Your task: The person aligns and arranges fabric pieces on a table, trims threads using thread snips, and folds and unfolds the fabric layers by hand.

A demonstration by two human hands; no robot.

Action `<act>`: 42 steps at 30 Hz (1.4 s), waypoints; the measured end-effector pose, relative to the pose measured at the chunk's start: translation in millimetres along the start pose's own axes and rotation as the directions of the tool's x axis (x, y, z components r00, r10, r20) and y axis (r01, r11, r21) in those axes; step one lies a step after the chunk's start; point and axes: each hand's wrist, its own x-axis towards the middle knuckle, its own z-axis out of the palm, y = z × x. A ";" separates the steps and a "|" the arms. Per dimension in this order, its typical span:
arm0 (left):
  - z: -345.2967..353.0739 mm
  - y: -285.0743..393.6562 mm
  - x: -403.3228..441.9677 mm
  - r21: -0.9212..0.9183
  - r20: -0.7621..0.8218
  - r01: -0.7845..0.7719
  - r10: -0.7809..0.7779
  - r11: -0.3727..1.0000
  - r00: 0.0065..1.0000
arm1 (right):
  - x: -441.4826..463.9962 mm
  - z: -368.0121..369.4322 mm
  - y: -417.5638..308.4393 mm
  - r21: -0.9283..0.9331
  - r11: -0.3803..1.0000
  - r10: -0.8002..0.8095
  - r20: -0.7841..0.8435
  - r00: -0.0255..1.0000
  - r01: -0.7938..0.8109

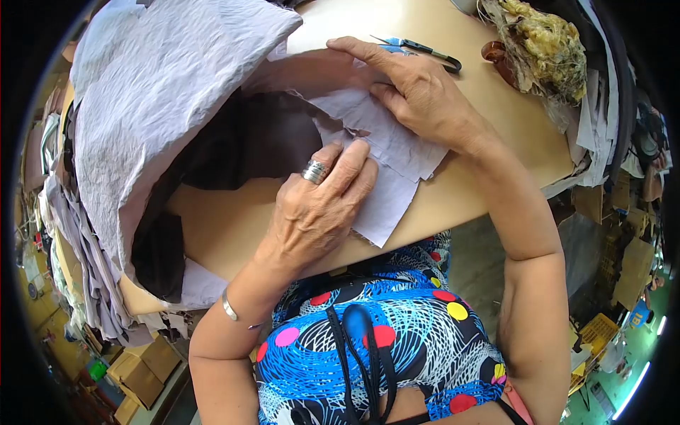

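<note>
Pale lavender fabric [382,205] with frayed edges lies over the front edge of the table. My left hand [322,198], wearing a wide ring, has its fingers curled and pinching this fabric near a small ragged fold. On the far right part of the cloth rests my right hand [425,95], index finger stretched out and thumb apart from it; its other fingers are mostly hidden. A large wrinkled lavender piece [163,92] arches up at the left, its dark brown lining [248,142] showing inside.
Small black-handled snips [432,55] lie beyond my right hand, beside something blue. A tangle of yellowish threads [545,49] sits at the back right of the tan table [496,184]. Stacked cloth [85,248] hangs at the left edge; cardboard boxes [145,368] stand below.
</note>
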 end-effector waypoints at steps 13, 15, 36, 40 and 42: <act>4.7 -1.2 7.8 0.099 -0.029 -0.011 0.014 0.995 0.999 | -1.8 -0.7 3.9 0.021 1.000 0.003 -0.015 1.000 -0.003; 4.8 -3.6 7.3 0.131 -0.029 -0.057 0.062 0.990 0.998 | -1.8 0.3 5.6 0.048 0.998 -0.027 -0.033 0.999 0.028; -10.4 -4.8 -0.4 -0.060 0.062 0.012 -0.009 0.998 0.998 | -5.5 -5.5 -5.1 -0.083 0.996 0.044 0.036 0.998 -0.041; -0.7 -11.1 -4.3 -0.062 -0.023 -0.021 0.019 0.998 1.000 | 1.0 -2.9 -9.1 -0.098 0.995 0.027 0.017 0.999 -0.025; 1.3 -12.4 -4.9 -0.058 -0.038 -0.028 0.025 0.998 0.999 | 0.5 -0.1 -6.8 -0.150 0.989 0.013 0.019 1.000 -0.010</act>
